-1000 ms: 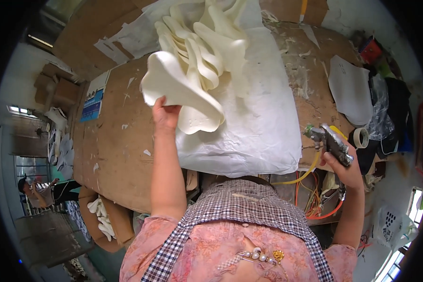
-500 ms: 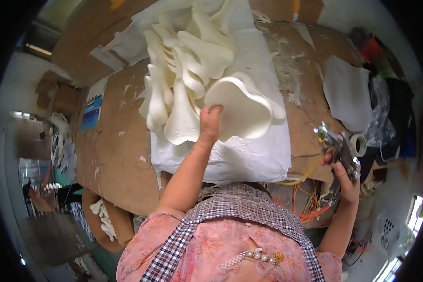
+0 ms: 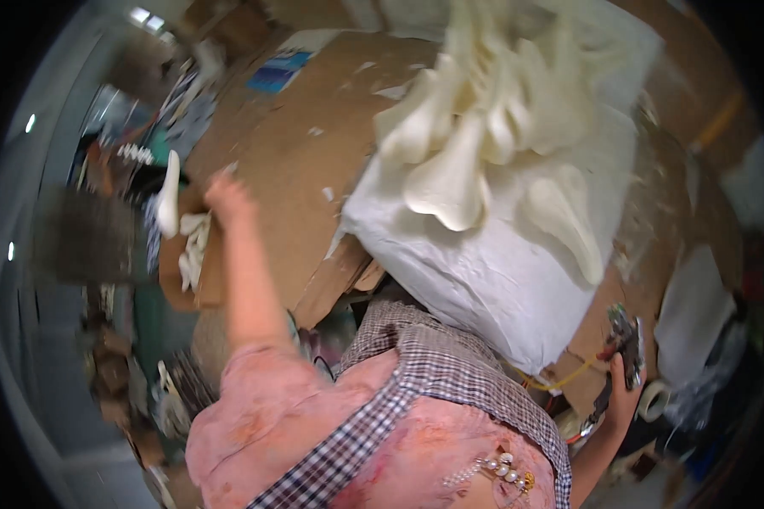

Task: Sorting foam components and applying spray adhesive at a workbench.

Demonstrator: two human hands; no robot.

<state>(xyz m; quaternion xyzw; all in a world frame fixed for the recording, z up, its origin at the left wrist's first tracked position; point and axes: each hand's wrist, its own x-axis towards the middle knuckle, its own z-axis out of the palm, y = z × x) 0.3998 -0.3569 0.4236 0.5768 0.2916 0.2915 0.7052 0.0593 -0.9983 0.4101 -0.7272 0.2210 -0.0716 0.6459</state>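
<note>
My left hand (image 3: 231, 202) is stretched out over the left side of the table, beside a cardboard box (image 3: 211, 273). Its fingers are smeared by motion. A cream saddle-shaped foam pad (image 3: 170, 199), seen edge-on, is in the air above the box and apart from the hand. On the right, my right hand (image 3: 626, 375) grips a metal spray gun (image 3: 625, 339) with a yellow hose. A heap of similar cream foam pads (image 3: 452, 182) lies on white sheeting (image 3: 475, 284). One single pad (image 3: 567, 219) rests to the right of the heap.
Brown cardboard (image 3: 314, 161) covers the table, with a blue printed sheet (image 3: 278, 71) at its far left. Several cream pieces (image 3: 193, 250) lie in the box. A tape roll (image 3: 654, 400) and a grey-white sheet (image 3: 694, 301) are at the right. Loose hoses lie under the table edge.
My left hand has swung from the heap to the box on the left, and the pad it held has left it. The view has turned left. My right hand still holds the spray gun.
</note>
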